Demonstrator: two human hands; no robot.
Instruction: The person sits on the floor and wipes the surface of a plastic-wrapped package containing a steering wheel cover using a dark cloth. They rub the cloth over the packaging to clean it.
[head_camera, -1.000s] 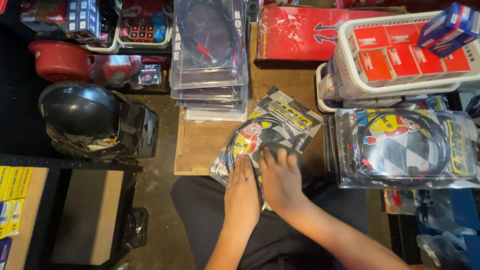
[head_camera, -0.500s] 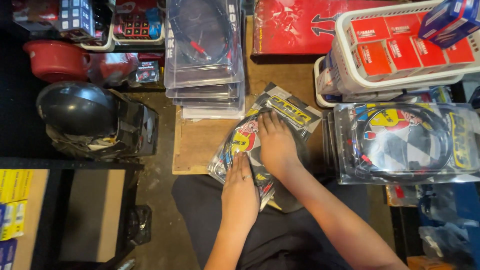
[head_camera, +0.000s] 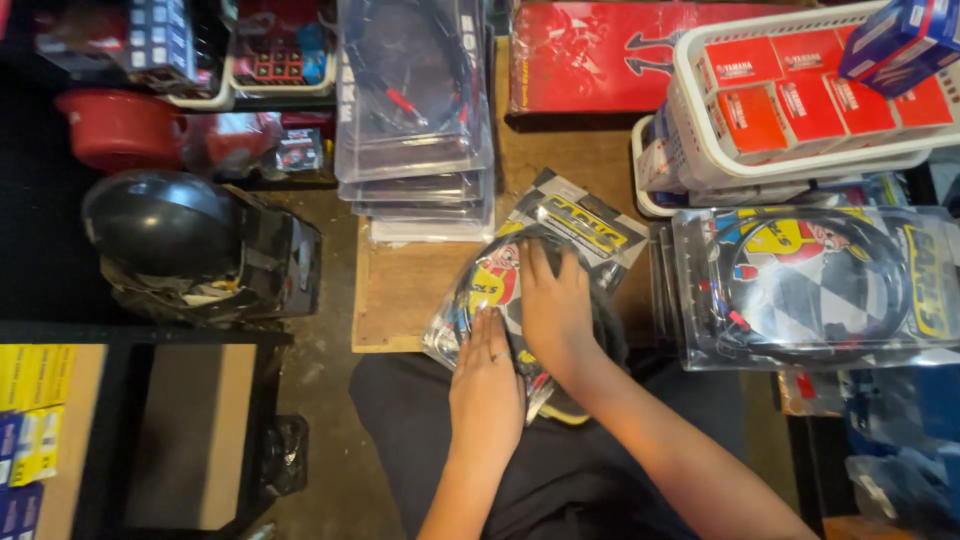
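Observation:
A clear plastic packet (head_camera: 575, 215) with a coiled black cable and a chequered, yellow and red card lies tilted across my lap and the edge of a wooden board (head_camera: 400, 290). My left hand (head_camera: 487, 385) lies flat on the packet's near end, fingers together and stretched out. My right hand (head_camera: 555, 305) presses flat on its middle, fingers spread toward the far end. Neither hand grips anything.
A stack of the same cable packets (head_camera: 815, 285) lies at the right, another stack (head_camera: 415, 120) at the back. White baskets (head_camera: 700, 150) hold red boxes at the upper right, beside a long red box (head_camera: 590, 55). A black helmet (head_camera: 165, 225) sits at the left.
My right hand has slid up the packet, away from me, while my left hand stayed on the near end. The view has shifted slightly.

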